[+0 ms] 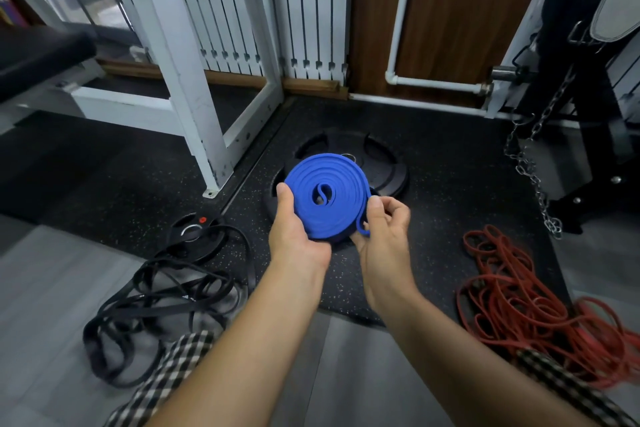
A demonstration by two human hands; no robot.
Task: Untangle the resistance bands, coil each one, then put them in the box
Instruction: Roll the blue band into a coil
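Observation:
A blue resistance band (pixel 325 198) is wound into a flat coil and held in the air between both hands. My left hand (pixel 294 236) cups the coil from below on its left, thumb over the edge. My right hand (pixel 384 229) pinches the band's loose end loop at the coil's lower right. A tangled heap of black bands (pixel 156 302) lies on the floor at the lower left. A tangled heap of red bands (pixel 519 302) lies at the lower right. No box is in view.
A large black weight plate (pixel 384 163) lies on the dark rubber mat under the coil, a smaller plate (pixel 194 232) to the left. A white rack post (pixel 194 107) stands left of centre. A chain (pixel 530 170) hangs on the right by a black stand.

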